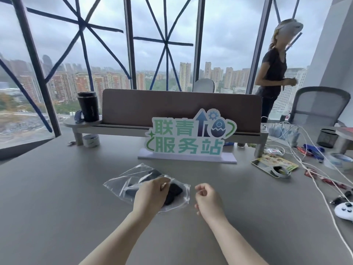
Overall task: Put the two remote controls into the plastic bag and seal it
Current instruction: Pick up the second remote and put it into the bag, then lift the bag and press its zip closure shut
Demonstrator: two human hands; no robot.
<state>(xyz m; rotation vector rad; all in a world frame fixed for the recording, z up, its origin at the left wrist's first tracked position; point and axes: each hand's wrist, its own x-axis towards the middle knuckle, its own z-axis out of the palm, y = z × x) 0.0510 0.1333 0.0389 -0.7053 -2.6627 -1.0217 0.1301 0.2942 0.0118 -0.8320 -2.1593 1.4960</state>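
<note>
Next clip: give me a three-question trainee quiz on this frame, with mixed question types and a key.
1. True or false: both dark remote controls already lie inside the clear plastic bag on the table.
2. Which hand rests on the bag? A) the left hand B) the right hand C) both hands
3. Fill in: the black tumbler stands on the ______ end of the raised shelf behind the green sign.

Key
1. True: dark shapes show through the plastic, none lie loose near it.
2. A: the right hand is curled, holding nothing, clear of the bag.
3. Left.
</note>
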